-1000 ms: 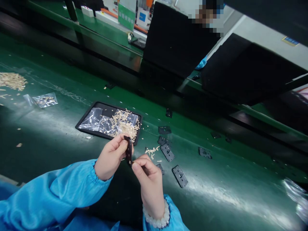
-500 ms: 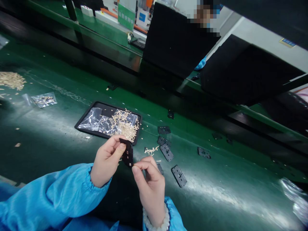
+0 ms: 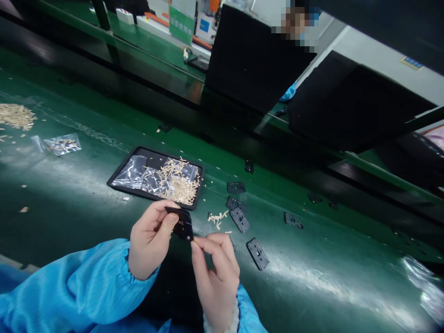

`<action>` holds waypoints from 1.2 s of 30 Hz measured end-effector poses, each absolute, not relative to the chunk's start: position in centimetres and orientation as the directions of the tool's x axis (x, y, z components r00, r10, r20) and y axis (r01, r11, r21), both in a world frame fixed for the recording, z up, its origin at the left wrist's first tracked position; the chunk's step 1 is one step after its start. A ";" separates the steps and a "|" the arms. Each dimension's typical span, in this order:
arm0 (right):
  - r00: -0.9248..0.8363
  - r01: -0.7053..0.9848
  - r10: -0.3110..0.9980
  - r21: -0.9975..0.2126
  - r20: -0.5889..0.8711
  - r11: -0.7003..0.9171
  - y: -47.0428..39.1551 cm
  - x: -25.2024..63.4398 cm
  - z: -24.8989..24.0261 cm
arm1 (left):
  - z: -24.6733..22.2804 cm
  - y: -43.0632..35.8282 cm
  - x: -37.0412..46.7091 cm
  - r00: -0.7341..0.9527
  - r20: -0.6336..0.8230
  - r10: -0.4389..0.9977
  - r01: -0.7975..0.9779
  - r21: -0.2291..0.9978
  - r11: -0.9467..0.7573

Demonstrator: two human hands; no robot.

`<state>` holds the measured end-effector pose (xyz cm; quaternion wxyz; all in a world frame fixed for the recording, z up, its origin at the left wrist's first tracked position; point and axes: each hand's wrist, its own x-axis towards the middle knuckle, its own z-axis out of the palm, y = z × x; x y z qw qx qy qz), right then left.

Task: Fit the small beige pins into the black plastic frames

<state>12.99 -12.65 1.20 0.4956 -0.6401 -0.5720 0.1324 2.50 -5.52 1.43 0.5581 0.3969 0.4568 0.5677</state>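
Observation:
My left hand [image 3: 152, 238] grips a thin black plastic plate [image 3: 183, 225] between thumb and fingers, above the near side of the bench. The plate is tilted, and a small pale patch shows near its lower corner. The thumb and forefinger of my right hand [image 3: 217, 273] are pinched together at that corner; what is between them, if anything, is too small to make out. Just beyond my left hand lies a black tray [image 3: 116, 187] with clear plastic bags [image 3: 133, 171] and many small tan strips [image 3: 185, 189].
Several black plates [image 3: 258, 254] lie to the right of my hands, near a few loose strips [image 3: 218, 217]. At the left are a heap of tan pieces [image 3: 15, 115] and a small clear bag [image 3: 64, 144]. Black panels [image 3: 256, 60] stand across the back; a person is partly visible behind.
The black plate has turned and tilted flatter in my left hand, which has dropped slightly. My right hand stays at its corner. Black parts along the far strip have shifted slightly right.

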 end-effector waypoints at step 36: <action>0.205 0.559 0.883 -0.791 0.421 0.248 -10.2 13.7 -0.8 | 0.4 -2.8 3.8 0.406 -0.612 0.678 -0.477 0.491 0.729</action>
